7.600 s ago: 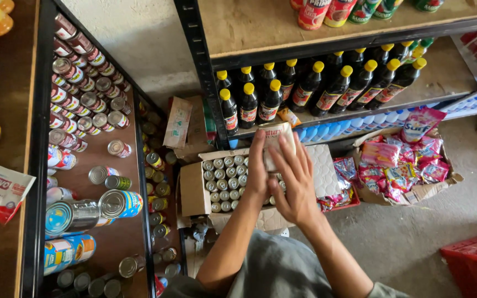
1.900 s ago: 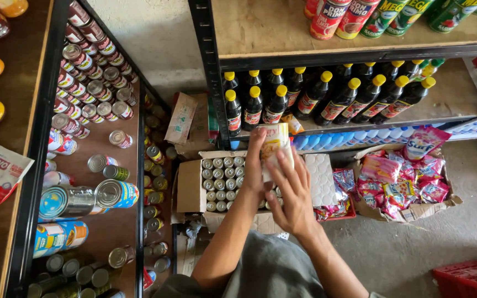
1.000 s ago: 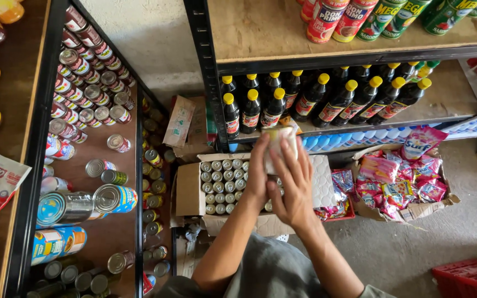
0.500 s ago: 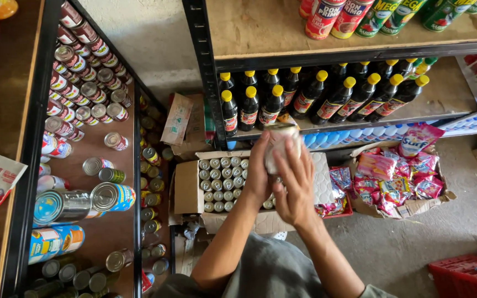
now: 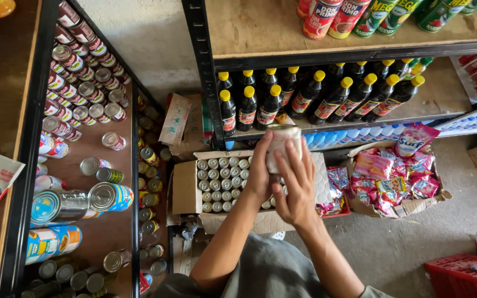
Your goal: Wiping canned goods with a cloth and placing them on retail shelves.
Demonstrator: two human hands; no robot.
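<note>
Presently I hold a small pale-labelled metal can (image 5: 282, 144) clasped between my left hand (image 5: 260, 174) and right hand (image 5: 296, 187), raised above the open cardboard box of silver-topped cans (image 5: 186, 187); next, I judge, it needs a steady carry to a shelf.

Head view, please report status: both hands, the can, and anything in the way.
Left hand and right hand both wrapped around one can. Can held up above open carton of cans. Dark bottles on shelf just beyond; nothing between.
</note>
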